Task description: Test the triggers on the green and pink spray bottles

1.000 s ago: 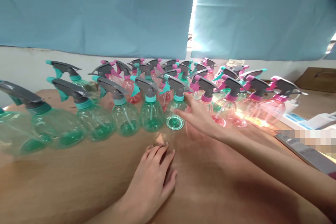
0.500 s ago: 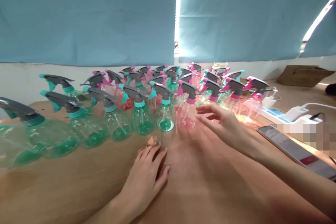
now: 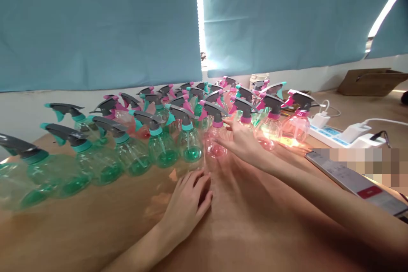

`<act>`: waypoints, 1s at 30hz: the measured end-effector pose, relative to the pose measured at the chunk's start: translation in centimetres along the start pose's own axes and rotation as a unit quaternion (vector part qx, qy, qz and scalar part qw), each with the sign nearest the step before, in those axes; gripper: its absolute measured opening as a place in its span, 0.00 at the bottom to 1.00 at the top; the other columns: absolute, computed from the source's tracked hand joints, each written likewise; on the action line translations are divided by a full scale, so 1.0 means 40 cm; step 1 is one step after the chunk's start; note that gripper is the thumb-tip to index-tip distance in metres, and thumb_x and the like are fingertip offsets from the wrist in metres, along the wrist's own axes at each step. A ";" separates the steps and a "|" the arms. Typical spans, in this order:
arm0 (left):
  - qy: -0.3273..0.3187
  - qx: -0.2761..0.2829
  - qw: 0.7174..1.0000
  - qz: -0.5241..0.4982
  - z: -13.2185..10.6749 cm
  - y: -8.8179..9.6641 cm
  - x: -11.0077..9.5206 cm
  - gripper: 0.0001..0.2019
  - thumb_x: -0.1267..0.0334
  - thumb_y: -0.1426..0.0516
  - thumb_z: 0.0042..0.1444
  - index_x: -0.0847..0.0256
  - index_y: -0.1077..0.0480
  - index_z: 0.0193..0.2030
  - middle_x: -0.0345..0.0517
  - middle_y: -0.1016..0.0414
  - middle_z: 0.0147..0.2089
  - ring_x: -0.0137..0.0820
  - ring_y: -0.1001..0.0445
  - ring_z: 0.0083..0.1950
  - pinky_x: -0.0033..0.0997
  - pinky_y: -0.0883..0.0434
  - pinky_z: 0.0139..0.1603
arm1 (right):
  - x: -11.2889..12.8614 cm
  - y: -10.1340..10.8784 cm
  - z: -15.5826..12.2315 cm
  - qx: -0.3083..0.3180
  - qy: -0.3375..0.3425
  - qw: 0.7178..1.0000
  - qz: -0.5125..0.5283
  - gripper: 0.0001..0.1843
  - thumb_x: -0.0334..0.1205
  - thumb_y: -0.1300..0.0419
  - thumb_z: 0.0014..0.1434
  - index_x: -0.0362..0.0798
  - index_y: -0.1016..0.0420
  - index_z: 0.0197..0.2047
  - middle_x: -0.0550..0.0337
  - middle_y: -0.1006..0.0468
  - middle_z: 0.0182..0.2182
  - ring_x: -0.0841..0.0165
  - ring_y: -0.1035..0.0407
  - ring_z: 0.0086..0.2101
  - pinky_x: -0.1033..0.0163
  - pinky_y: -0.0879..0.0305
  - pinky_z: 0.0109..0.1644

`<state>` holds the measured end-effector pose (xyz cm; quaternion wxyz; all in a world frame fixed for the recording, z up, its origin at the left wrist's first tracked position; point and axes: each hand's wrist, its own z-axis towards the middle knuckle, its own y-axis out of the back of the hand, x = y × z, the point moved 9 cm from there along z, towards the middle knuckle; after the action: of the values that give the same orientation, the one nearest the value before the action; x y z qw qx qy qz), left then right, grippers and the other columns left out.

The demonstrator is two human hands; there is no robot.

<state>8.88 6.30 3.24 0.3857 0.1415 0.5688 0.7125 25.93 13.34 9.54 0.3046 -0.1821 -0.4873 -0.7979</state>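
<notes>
My right hand (image 3: 245,141) is at the pink spray bottle (image 3: 214,149) in the front row. Its thumb lies across the front of the bottle's body and its fingers curve round the right side, just below the pink collar. The bottle stands upright on the table, its trigger head grey and pink. My left hand (image 3: 188,202) rests palm down on the wooden table (image 3: 248,229), fingers loosely stretched, holding nothing. Nearest to it are a small orange scrap (image 3: 173,174) and a green spray bottle (image 3: 190,142) with a little green showing at its base.
Several green spray bottles (image 3: 132,155) line the front left, with more green and pink ones behind. Further pink bottles (image 3: 296,125) stand at right. Beyond them are a white power strip (image 3: 331,135) with plugs, a phone (image 3: 353,180) and a cardboard box (image 3: 369,81). Blue blinds (image 3: 102,25) hang behind.
My right hand has moved left and closed in on the pink spray bottle from beside it. My left hand stays on the table. The view has shifted slightly.
</notes>
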 end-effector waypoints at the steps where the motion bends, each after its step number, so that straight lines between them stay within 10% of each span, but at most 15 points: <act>1: -0.001 0.000 1.000 -0.004 0.004 -0.002 -0.003 0.15 0.65 0.48 0.65 0.59 0.33 0.57 0.54 0.30 0.59 0.45 0.32 0.60 0.48 0.32 0.58 | 0.001 -0.006 0.006 0.001 0.001 1.000 -0.001 0.36 0.53 0.37 0.58 0.38 0.35 0.62 0.35 0.28 0.58 0.48 0.31 0.56 0.44 0.35 0.58; 13: 0.032 -0.030 0.995 -0.085 0.013 0.030 0.006 0.14 0.62 0.50 0.68 0.56 0.37 0.58 0.51 0.31 0.58 0.41 0.31 0.60 0.46 0.32 0.60 | 0.016 -0.011 -0.014 0.042 0.009 0.999 -0.005 0.26 0.52 0.37 0.58 0.42 0.30 0.51 0.43 0.22 0.46 0.51 0.27 0.46 0.49 0.31 0.48; 21: 0.090 -0.055 0.977 -0.184 -0.011 0.017 0.008 0.39 0.50 0.40 0.59 0.54 0.54 0.71 0.56 0.42 0.69 0.50 0.40 0.68 0.57 0.39 0.64 | 0.167 0.051 -0.149 0.179 0.009 0.980 -0.084 0.25 0.49 0.38 0.58 0.51 0.32 0.57 0.56 0.22 0.36 0.61 0.26 0.31 0.60 0.34 0.29; 24: 0.101 -0.053 0.959 -0.258 -0.025 0.003 -0.016 0.43 0.50 0.36 0.55 0.50 0.55 0.71 0.54 0.41 0.68 0.50 0.39 0.66 0.56 0.37 0.63 | 0.218 0.080 -0.178 0.228 0.020 0.968 -0.099 0.18 0.52 0.33 0.53 0.52 0.23 0.43 0.56 0.22 0.34 0.64 0.28 0.28 0.61 0.35 0.28; 30: 0.062 -0.029 0.951 -0.301 -0.020 -0.005 -0.073 0.44 0.51 0.33 0.51 0.46 0.51 0.70 0.50 0.38 0.65 0.52 0.38 0.65 0.58 0.36 0.61 | 0.179 0.097 -0.186 0.212 0.064 0.974 0.057 0.23 0.60 0.39 0.58 0.54 0.30 0.49 0.59 0.23 0.42 0.64 0.28 0.38 0.59 0.33 0.39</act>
<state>10.38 3.68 3.51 0.5503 -0.0917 0.5864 0.5873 23.19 3.20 12.91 0.4122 -0.0894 -0.6133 -0.6678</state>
